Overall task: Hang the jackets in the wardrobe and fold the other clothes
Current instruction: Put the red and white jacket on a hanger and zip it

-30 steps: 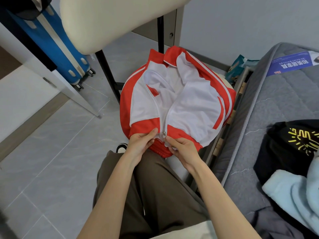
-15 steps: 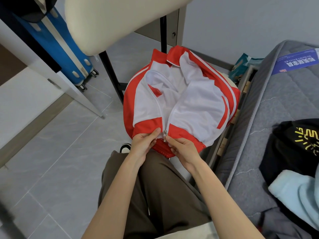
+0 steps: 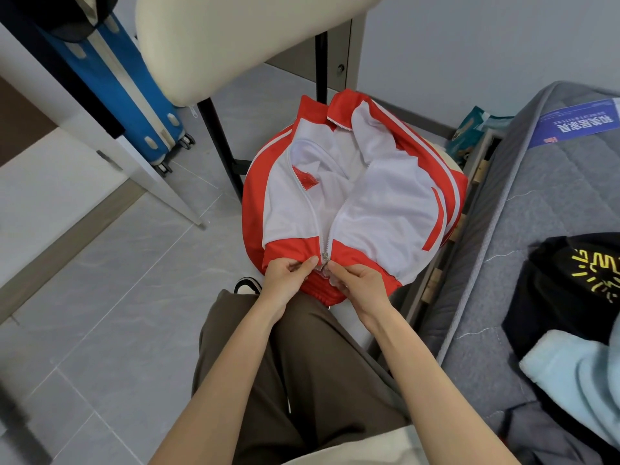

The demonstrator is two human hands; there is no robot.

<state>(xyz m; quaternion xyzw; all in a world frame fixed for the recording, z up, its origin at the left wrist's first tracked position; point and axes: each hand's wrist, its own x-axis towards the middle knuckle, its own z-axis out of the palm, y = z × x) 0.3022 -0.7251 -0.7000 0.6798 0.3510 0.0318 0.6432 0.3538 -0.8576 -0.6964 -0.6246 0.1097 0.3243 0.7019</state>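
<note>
As the left grip [image 3: 288, 276] and right grip [image 3: 359, 284] each pinch the hem [image 3: 355, 255] of the red-and-white jacket [image 3: 389, 203], the zip slider [image 3: 324, 256] sits between them (zip running away toward the collar [image 3: 339, 110]).

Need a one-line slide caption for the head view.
Left hand and right hand pinch the red-and-white jacket at its hem, either side of the zipper slider.

The grey mattress [image 3: 523, 229] carries a black garment [image 3: 550, 297] and a pale blue cloth [image 3: 577, 380]
</note>
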